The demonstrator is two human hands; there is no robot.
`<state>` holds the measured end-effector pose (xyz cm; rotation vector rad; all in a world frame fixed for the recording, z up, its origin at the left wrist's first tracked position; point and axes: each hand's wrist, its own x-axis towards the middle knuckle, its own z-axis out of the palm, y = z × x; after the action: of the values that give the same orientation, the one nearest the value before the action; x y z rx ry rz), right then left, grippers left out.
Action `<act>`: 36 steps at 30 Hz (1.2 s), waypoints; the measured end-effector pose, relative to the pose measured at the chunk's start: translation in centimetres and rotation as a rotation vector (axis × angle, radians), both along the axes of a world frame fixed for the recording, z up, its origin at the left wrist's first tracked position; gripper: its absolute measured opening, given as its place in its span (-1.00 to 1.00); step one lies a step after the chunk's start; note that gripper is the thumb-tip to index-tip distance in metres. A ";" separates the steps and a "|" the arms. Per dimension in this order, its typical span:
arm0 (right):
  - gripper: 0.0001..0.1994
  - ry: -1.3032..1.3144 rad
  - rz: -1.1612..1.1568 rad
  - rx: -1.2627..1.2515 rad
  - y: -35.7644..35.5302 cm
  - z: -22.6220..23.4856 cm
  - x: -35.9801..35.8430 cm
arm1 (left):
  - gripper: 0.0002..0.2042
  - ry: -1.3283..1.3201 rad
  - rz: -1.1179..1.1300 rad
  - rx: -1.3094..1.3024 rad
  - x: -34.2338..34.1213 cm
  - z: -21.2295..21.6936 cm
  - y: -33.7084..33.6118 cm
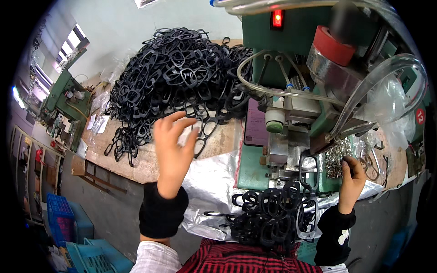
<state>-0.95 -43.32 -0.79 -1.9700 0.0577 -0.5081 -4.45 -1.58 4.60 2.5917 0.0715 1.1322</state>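
My left hand (175,148) hovers with its fingers apart, at the near edge of a large heap of black eyeglass frames (177,68). Close to its thumb lies a loose eyeglass frame (207,132); whether they touch is unclear. On the right, my right hand (353,182) has thumb and forefinger drawn together beside a pile of small shiny metal parts (337,154). Anything in that pinch is too small to make out. Between my hands, a frame (307,175) stands on end by the green machine (252,170), above a smaller heap of black frames (271,209).
The machine has a press head with a green-tipped knob (274,125), clear hoses (391,66) and a lit red switch (276,18). Tweezers or scissors (371,166) lie at right. Silver sheeting (205,177) covers the table edge. Blue crates (95,255) stand on the floor at left.
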 end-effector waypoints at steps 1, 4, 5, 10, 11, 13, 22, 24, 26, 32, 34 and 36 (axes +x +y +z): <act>-0.83 0.001 0.010 0.015 0.8 0.7 -0.1 | -0.80 0.063 -0.005 0.059 1.2 -1.5 0.6; -0.84 -0.064 0.042 0.024 2.5 2.0 0.3 | -0.75 0.208 0.101 0.147 3.9 -5.7 -0.4; -0.84 -0.080 0.063 0.013 2.7 2.2 0.6 | -0.76 0.222 0.157 0.196 4.4 -7.9 0.0; -0.86 -0.023 0.029 0.009 1.6 1.4 0.0 | -0.84 0.197 0.213 0.098 4.9 -9.5 -0.1; -0.86 -0.040 0.004 -0.037 1.0 1.0 -0.6 | -0.87 0.307 0.184 -0.005 4.6 -8.4 0.3; -0.86 -0.083 -0.080 -0.164 -0.7 -0.3 -2.0 | -0.85 0.203 0.024 -0.504 4.0 -7.4 0.6; -0.84 -0.086 0.221 0.010 4.8 7.3 -3.3 | -0.81 0.188 -0.271 -1.145 2.9 -3.7 -2.4; -0.73 -0.118 0.230 0.160 7.1 8.2 -0.9 | -0.80 0.101 -0.378 -1.342 4.2 -3.2 -3.8; -0.63 -0.116 0.304 0.319 8.5 7.5 1.2 | -0.71 0.161 -0.379 -1.509 3.4 -2.8 -4.9; -0.46 -0.042 0.292 0.560 10.3 6.9 -0.6 | -0.71 0.156 -0.520 -1.739 0.6 -4.8 -5.9; -0.44 -0.070 0.276 0.520 10.3 6.7 -0.5 | -0.71 0.046 -0.466 -1.700 0.9 -2.8 -6.9; -0.43 -0.022 0.329 0.576 10.1 7.5 -0.4 | -0.72 -0.184 -0.650 -1.443 0.4 3.1 -10.3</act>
<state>-1.35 -33.18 6.67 -1.3726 -0.1216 -0.2566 -4.10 -11.87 7.69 1.0820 -0.0071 0.6180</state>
